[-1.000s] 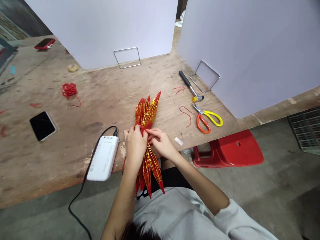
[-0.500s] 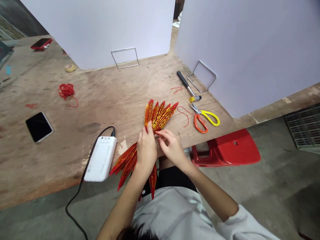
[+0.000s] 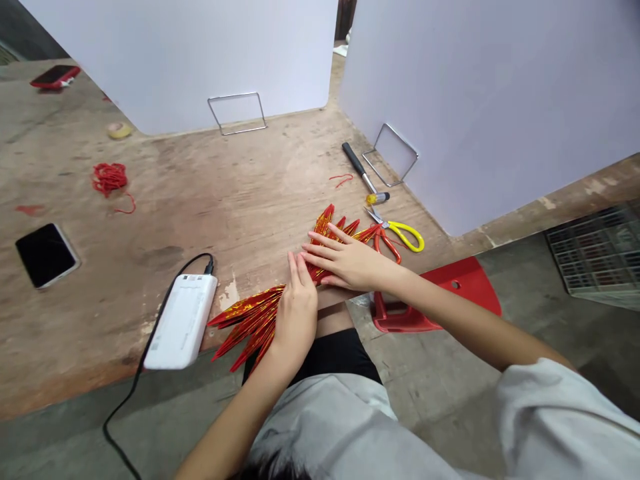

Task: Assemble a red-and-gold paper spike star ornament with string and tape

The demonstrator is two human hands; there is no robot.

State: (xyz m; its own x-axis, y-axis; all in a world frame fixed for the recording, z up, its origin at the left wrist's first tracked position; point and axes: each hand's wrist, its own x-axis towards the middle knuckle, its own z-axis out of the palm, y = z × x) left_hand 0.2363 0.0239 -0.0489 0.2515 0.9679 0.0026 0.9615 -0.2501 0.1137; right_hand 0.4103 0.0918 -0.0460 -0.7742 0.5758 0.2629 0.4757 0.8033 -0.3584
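A pleated red-and-gold foil fan (image 3: 247, 320) lies spread on the wooden table (image 3: 210, 200), with pointed spikes fanning out both left and upper right. My left hand (image 3: 297, 317) grips its pinched middle, and the wrist hides part of the lower spikes. My right hand (image 3: 347, 262) lies flat across the upper spikes (image 3: 327, 227), fingers apart and pressing on the foil. Orange-and-yellow scissors (image 3: 397, 233) sit just beyond my right fingertips, near a black-handled screwdriver (image 3: 357, 167).
A white power bank (image 3: 181, 321) with a black cable sits left of the foil at the table edge. Farther left are a black phone (image 3: 46, 255) and a bundle of red cord (image 3: 110, 179). White panels on wire stands (image 3: 237, 113) stand behind. A red stool (image 3: 450, 287) stands below the table edge.
The foil fan has gone from held up in a narrower bunch to spread low on the table. My right hand has moved onto it and flattened out. The view has shifted slightly.
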